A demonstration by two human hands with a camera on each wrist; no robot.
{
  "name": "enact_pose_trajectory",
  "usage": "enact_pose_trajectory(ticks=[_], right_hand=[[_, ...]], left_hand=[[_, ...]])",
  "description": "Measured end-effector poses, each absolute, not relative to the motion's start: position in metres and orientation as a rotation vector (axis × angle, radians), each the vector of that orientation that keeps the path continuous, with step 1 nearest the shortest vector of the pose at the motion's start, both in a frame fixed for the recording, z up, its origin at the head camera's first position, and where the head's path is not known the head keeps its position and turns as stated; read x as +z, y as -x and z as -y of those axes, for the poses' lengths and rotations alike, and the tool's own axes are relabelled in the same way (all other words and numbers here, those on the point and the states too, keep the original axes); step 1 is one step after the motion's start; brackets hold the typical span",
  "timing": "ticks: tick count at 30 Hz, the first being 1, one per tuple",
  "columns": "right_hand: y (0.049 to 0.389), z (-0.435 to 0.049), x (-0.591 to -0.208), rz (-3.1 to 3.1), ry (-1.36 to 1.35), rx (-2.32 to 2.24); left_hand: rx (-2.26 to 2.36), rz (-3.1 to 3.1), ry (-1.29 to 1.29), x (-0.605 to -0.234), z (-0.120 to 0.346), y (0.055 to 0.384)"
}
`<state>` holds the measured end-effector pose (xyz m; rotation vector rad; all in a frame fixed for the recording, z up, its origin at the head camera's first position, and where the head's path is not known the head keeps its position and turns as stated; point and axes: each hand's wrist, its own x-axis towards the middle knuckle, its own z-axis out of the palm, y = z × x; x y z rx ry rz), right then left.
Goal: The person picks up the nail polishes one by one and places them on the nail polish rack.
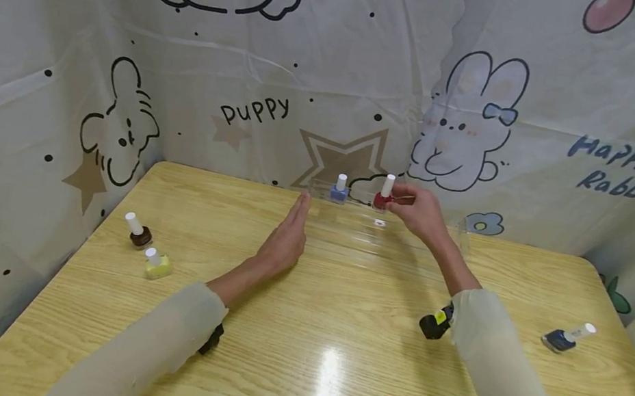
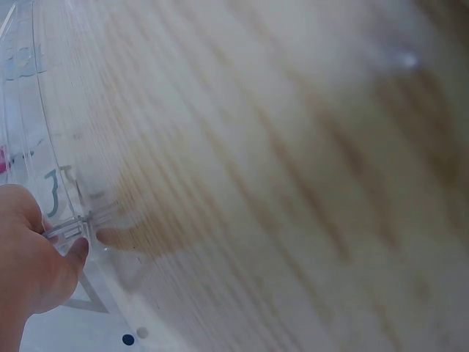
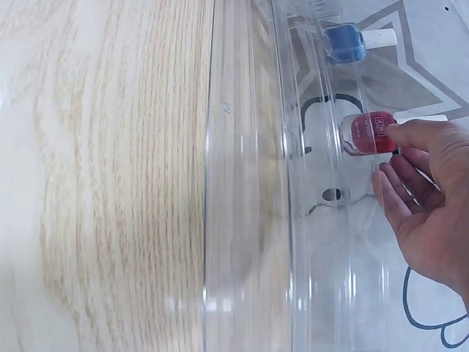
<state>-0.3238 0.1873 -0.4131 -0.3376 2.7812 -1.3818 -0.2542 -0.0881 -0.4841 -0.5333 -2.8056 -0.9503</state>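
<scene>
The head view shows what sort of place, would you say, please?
Probably an indoor tabletop workspace, perhaps screened off: there is a wood-grain table, a cartoon-printed cloth hanging behind it, and a clear rack bearing a blue nail polish bottle.

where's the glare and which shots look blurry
Head view: a bright glare streak on the table, otherwise fairly sharp; left wrist view: soft and hazy, the table's grain smeared across most of the frame; right wrist view: clearer, white reflections along the clear rack, the red bottle in fairly good focus.
</scene>
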Motion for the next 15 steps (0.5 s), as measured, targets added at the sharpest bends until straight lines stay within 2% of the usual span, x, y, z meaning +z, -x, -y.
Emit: enact_pose_trajectory(ticks=[15], right_hand=[[0.285,-0.241,-0.381,-2.910,0.348,-1.396]], left_hand=[[-0.999,2.844,0.493,-0.482,0.085,0.254]])
